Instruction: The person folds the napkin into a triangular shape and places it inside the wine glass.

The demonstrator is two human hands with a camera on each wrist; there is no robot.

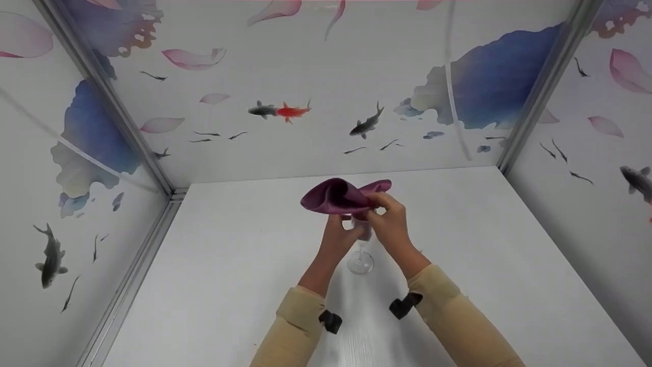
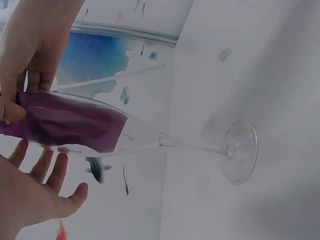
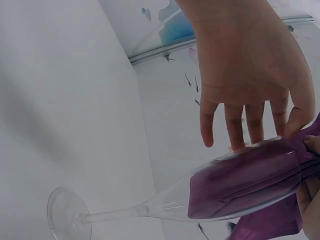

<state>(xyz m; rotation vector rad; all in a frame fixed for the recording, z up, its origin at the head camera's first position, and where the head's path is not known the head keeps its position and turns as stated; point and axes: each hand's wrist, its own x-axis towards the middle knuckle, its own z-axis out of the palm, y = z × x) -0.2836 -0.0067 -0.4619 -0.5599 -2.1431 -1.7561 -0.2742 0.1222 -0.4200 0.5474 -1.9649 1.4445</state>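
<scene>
A purple napkin (image 1: 331,199) is tucked into the bowl of a clear champagne flute (image 2: 145,142) and fans out above its rim. The tucked part (image 3: 240,182) shows through the glass. On the left side my left hand (image 1: 338,237) holds the flute near the rim, several of its fingers spread along the bowl. From the right, my right hand (image 1: 389,219) pinches the folds just above the rim. The flute is upright, its round foot (image 1: 360,262) low over the white table.
The white table (image 1: 244,285) has walls on its left, right and far sides. Fish, petals and blue shapes are printed on the far wall (image 1: 305,148). A small black camera (image 1: 406,305) sits on each wrist, below the beige sleeves.
</scene>
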